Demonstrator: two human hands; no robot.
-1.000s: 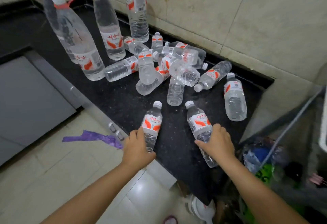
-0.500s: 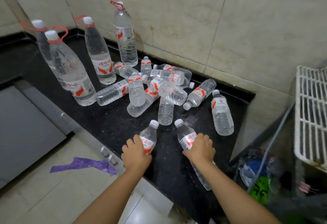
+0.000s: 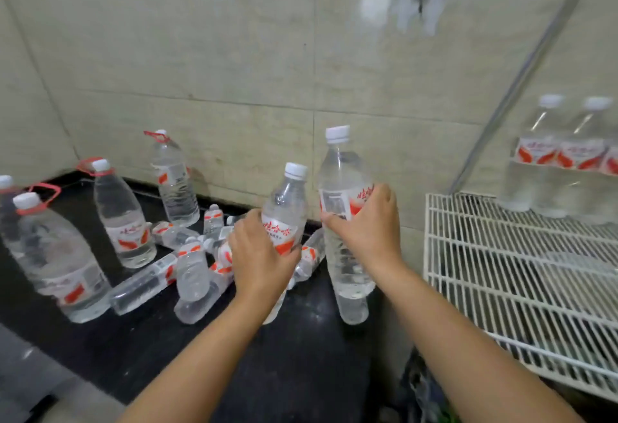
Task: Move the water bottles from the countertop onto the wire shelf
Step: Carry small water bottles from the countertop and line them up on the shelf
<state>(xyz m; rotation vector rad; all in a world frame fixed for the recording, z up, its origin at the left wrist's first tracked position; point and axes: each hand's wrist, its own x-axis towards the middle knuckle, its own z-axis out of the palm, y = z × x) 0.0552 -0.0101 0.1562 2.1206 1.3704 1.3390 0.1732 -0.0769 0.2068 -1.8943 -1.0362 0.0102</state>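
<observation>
My left hand (image 3: 259, 255) grips a small clear water bottle (image 3: 288, 203) with a red-and-white label, held upright above the black countertop (image 3: 301, 349). My right hand (image 3: 371, 225) grips a second, similar bottle (image 3: 344, 181) upright, a little higher and nearer the white wire shelf (image 3: 521, 275) at the right. Several small bottles (image 3: 192, 272) lie in a heap on the counter behind my left hand. Several bottles (image 3: 565, 158) stand at the back of the shelf.
Several large bottles with red carry rings (image 3: 122, 218) stand on the counter at the left, near the tiled wall (image 3: 234, 71). A slanted metal rod (image 3: 521, 74) rises above the shelf. Dark clutter (image 3: 424, 392) lies below the shelf's front edge.
Both hands have lifted their bottles off the counter and turned them upright. The view has swung up and right, bringing the wire shelf and its standing bottles into sight.
</observation>
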